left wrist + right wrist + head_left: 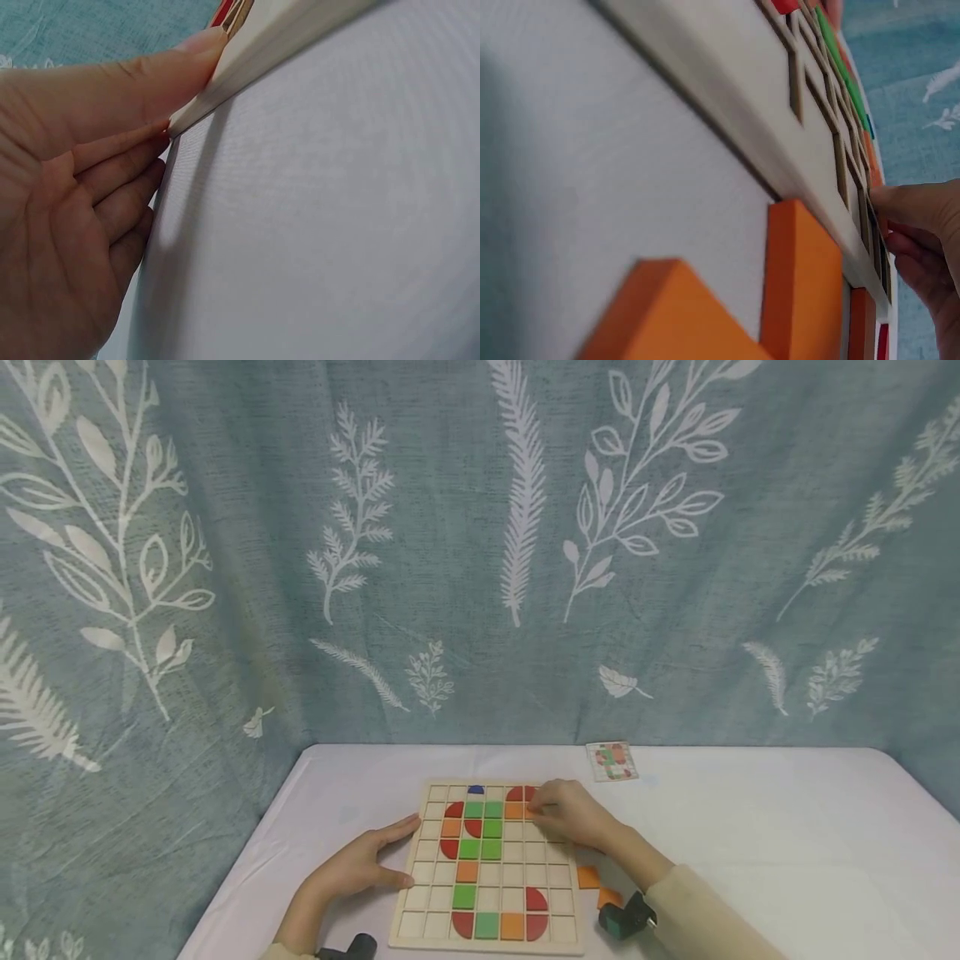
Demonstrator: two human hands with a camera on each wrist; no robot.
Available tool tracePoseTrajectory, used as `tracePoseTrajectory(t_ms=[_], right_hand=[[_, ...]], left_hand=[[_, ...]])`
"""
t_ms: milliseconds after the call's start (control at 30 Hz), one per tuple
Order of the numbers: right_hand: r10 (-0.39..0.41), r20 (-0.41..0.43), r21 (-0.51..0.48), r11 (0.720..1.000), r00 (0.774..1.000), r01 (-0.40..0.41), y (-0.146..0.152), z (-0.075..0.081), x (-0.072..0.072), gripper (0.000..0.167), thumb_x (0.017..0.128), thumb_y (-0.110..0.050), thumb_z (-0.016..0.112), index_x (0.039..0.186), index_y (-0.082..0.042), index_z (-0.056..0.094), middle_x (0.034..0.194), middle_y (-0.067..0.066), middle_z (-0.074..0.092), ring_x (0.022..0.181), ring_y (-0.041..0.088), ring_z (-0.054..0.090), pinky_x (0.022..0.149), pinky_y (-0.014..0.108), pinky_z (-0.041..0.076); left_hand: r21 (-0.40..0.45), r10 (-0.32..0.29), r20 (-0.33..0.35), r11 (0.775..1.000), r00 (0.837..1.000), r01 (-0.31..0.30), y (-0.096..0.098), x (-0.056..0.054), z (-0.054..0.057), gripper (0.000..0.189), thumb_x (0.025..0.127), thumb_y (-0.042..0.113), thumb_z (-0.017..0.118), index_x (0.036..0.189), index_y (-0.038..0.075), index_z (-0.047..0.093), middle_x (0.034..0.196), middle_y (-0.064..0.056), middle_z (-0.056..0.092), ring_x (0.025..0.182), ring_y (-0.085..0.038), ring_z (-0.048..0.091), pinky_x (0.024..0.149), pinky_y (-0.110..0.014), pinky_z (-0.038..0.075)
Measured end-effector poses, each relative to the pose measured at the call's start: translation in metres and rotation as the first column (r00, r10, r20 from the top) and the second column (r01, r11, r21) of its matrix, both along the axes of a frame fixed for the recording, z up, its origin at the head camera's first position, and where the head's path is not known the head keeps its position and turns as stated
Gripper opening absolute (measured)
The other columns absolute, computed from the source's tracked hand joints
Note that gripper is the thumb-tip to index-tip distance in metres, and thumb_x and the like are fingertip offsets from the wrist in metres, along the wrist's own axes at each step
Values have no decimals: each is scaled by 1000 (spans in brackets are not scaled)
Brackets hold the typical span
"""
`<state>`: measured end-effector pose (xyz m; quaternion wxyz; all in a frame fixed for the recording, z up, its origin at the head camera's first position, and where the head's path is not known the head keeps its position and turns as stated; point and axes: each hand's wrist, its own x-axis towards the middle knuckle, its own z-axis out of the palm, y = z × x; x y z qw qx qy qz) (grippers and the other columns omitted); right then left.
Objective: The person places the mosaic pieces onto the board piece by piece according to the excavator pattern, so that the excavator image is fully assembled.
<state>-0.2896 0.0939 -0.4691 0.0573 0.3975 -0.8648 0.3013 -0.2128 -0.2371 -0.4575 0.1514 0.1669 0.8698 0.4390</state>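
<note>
A wooden grid board (491, 948) lies on the white table, with red rounded pieces, green squares and orange squares in its cells. At its left edge, my left hand (362, 862) rests with fingers and thumb extended against the rim; the left wrist view shows the thumb (172, 79) touching the side. My right hand (576, 814) is over the upper right cells, its thumb and fingers pinching an orange square tile (531, 807) beside another orange tile (513, 811). The fingers partly cover the pinched tile and nearby cells. A blue half-round piece (476, 790) sits in the top row.
Loose orange tiles (588, 877) lie just right of the board, near my right wrist; they loom close in the right wrist view (802, 277). Behind the board is a small pattern card (612, 762). A leaf-printed curtain (465, 568) hangs along the table's back.
</note>
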Motion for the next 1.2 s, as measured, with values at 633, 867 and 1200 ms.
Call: tracePoseTrajectory(t_ms=[633, 867, 1200], right_hand=[[-89, -31, -38, 995, 996, 88, -6, -7, 7, 11, 81, -6, 69, 90, -6, 73, 89, 3, 69, 87, 17, 64, 76, 29, 53], [-142, 72, -167, 974, 987, 152, 9, -1, 14, 17, 84, -8, 65, 100, -6, 70, 100, 5, 69, 97, 22, 64, 84, 39, 52], [-257, 252, -219, 924, 933, 314, 47, -6, 22, 27, 82, -8, 68, 108, -6, 66, 103, 6, 68, 98, 25, 63, 87, 41, 51]], left_hand=[[6, 17, 0, 1000, 1000, -17, 1, 0, 0, 89, 65, 20, 80, 138, -5, 36, 146, -26, 26, 134, -47, 18, 106, -61, 16], [-5, 12, -27, 1000, 1000, -12, 1, -2, -5, 90, 64, 26, 80, 138, -4, 37, 145, -25, 28, 134, -46, 21, 106, -60, 19], [14, 16, 9, 1000, 1000, -16, 3, -1, -3, 89, 65, 14, 80, 138, -6, 35, 146, -26, 26, 134, -47, 18, 107, -60, 18]])
